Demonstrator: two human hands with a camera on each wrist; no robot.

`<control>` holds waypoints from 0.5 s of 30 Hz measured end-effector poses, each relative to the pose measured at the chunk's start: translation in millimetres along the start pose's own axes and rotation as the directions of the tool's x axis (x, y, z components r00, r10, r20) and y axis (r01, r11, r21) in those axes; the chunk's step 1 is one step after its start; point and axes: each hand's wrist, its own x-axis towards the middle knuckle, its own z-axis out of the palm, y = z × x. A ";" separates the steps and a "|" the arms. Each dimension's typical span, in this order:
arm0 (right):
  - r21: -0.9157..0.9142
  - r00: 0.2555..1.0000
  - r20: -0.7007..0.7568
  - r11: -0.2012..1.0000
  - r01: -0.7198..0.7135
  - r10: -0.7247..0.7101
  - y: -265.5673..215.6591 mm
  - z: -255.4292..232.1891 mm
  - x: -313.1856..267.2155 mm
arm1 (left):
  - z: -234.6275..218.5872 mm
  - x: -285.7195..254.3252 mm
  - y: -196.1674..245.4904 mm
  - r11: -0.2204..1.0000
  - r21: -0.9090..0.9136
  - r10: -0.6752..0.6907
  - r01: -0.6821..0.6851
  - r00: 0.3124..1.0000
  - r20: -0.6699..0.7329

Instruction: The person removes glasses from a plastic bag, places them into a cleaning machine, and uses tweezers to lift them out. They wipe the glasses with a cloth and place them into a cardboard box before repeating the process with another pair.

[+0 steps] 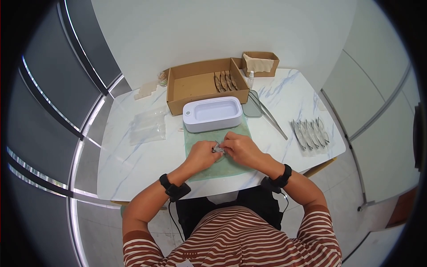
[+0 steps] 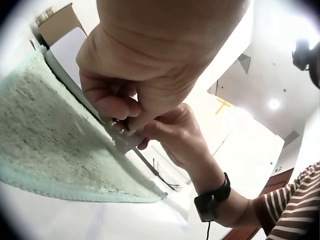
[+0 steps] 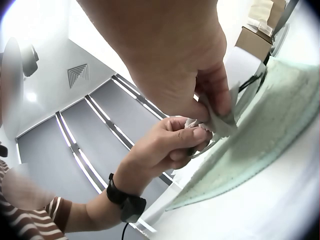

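Note:
Over a green cloth mat point(image 1: 200, 173), both hands meet at a small crumpled grey cloth point(image 1: 217, 148). The left hand point(image 1: 202, 153) pinches a mostly hidden item, seemingly glasses, beside that cloth. In the right wrist view a thin curved rim point(image 3: 204, 150) shows by the left fingers. The right hand point(image 1: 240, 149) pinches the grey cloth point(image 3: 220, 122) between thumb and fingers. Thin dark arms point(image 2: 156, 171) stick out past the hands in the left wrist view. Lenses are hidden by fingers and cloth.
A white basin device point(image 1: 213, 124) stands behind the hands. Beyond it is a cardboard box point(image 1: 189, 86) with several dark glasses. A smaller box point(image 1: 262, 71), spray bottle point(image 1: 251, 80) and long tweezers point(image 1: 273, 119) lie right. Several glasses point(image 1: 310, 133) lie far right; clear bags point(image 1: 149, 126) left.

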 end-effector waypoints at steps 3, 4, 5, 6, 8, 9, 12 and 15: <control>-0.030 0.999 0.034 0.999 -0.037 0.038 9.4 -2.0 0.0 | 3.2 -0.1 -7.9 0.999 -0.034 -0.036 0.037 0.998 0.042; -0.053 0.998 0.027 0.997 -0.047 0.049 14.5 -2.2 -0.4 | 5.0 -0.1 -10.6 0.998 -0.054 -0.036 0.039 0.998 0.041; -0.076 0.998 0.020 0.995 -0.057 0.059 18.8 -3.1 -1.2 | 6.9 0.2 -13.3 0.998 -0.056 -0.037 0.040 0.998 0.044; -0.076 0.998 0.023 0.995 -0.060 0.062 21.7 -4.5 -2.2 | 7.8 0.5 -14.9 0.997 -0.064 -0.035 0.037 0.999 0.029; -0.099 0.994 0.023 0.990 -0.103 0.105 27.0 -7.6 -3.1 | 8.3 0.8 -16.6 0.997 -0.073 -0.034 0.034 0.999 0.012; -0.099 0.994 0.024 0.990 -0.104 0.106 29.5 -8.6 -3.8 | 6.9 0.0 -14.6 0.996 -0.075 -0.046 0.048 0.999 0.021; -0.125 0.991 0.022 0.984 -0.125 0.128 35.8 -12.5 -7.3 | 6.9 0.2 -15.0 0.995 -0.082 -0.056 0.059 0.998 0.033; -0.156 0.988 0.028 0.977 -0.146 0.153 42.3 -20.0 -11.6 | 5.6 -0.3 -14.0 0.995 -0.075 -0.056 0.058 0.998 0.033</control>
